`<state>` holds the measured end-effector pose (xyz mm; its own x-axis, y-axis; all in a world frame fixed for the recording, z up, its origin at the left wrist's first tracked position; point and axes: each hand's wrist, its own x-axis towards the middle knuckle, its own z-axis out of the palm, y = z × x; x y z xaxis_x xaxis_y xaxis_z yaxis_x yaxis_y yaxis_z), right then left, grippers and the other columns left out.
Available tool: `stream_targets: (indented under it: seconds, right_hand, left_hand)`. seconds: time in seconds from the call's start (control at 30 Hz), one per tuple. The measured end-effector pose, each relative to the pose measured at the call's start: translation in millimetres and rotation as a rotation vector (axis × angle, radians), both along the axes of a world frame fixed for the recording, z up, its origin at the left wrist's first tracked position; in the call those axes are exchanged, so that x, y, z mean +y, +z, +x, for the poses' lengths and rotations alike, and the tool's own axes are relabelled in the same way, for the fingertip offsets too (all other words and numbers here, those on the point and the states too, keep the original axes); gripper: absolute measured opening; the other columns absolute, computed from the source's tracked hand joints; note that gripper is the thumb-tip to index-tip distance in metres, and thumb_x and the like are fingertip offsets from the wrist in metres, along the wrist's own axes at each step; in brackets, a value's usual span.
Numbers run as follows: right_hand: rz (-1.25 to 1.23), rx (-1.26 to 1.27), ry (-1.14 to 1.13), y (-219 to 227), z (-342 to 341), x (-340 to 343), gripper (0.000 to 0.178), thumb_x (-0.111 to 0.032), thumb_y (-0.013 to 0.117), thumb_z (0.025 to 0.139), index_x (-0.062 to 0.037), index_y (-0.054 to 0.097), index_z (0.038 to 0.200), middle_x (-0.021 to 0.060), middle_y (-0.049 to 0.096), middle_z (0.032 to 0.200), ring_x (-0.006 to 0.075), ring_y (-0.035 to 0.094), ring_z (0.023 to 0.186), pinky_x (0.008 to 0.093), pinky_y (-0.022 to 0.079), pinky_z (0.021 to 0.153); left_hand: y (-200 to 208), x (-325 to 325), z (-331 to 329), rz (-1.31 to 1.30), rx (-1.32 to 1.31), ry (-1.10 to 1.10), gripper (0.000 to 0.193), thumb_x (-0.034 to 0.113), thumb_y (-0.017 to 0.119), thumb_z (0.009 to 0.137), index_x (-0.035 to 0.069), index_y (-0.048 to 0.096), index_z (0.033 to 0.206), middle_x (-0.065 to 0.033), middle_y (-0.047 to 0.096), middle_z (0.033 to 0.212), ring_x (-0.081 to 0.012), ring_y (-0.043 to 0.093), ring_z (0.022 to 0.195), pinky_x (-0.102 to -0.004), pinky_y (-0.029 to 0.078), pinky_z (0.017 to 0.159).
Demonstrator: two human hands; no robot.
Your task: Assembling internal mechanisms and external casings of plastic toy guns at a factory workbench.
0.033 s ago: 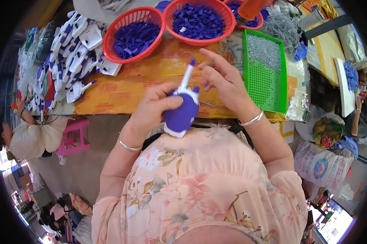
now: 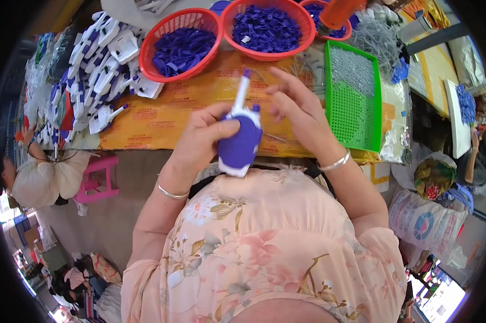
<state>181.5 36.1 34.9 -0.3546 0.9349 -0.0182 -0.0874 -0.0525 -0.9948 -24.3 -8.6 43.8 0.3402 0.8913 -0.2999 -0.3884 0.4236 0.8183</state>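
Pinching purple-and-white spouted casing between left fingers, beside loosely spread right fingers; could twist or slip, being gripped one-sidedly.

Our left forearm rises from the lower left toward the middle of the frame, bent at the elbow, its wrist angled up and right. Our left hand, just left of centre, is closed in a grip, with the thumb laid across toward the right. Our right forearm slants up and left from the right of the frame. Our right hand, right of upper centre, stands apart from the left, its topmost finger pointing up and left, the lower ones bent and blurred at the tips.
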Motion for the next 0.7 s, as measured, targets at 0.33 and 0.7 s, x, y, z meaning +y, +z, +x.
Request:
stream_targets:
  seconds: [0.33, 0.7]
  right_hand:
    - [-0.537, 0.365, 0.241, 7.7, -3.8, -23.9, 0.026, -0.017, 0.056, 0.091, 0.0011, 0.056, 0.110, 0.0053, 0.061, 0.083, 0.0109, 0.058, 0.060, 0.0255, 0.052, 0.053]
    - [-0.660, 0.681, 0.371, -13.1, -0.4, -21.5, 0.032, -0.022, 0.055, 0.092, 0.0009, 0.054, 0.114, 0.0058, 0.059, 0.083, 0.0129, 0.054, 0.063, 0.0302, 0.051, 0.055]
  left_hand:
    - [13.4, 11.4, 5.8, 0.088, -0.207, 0.262, 0.036, 0.019, 0.052, 0.094, -0.003, 0.049, 0.122, -0.0090, 0.060, 0.110, -0.0180, 0.058, 0.103, -0.0342, 0.046, 0.089]
    - [4.3, -1.1, 4.6, 0.149, -0.226, 0.266, 0.039, 0.007, 0.054, 0.089, -0.001, 0.044, 0.126, -0.0095, 0.057, 0.114, -0.0170, 0.057, 0.102, -0.0330, 0.047, 0.087]
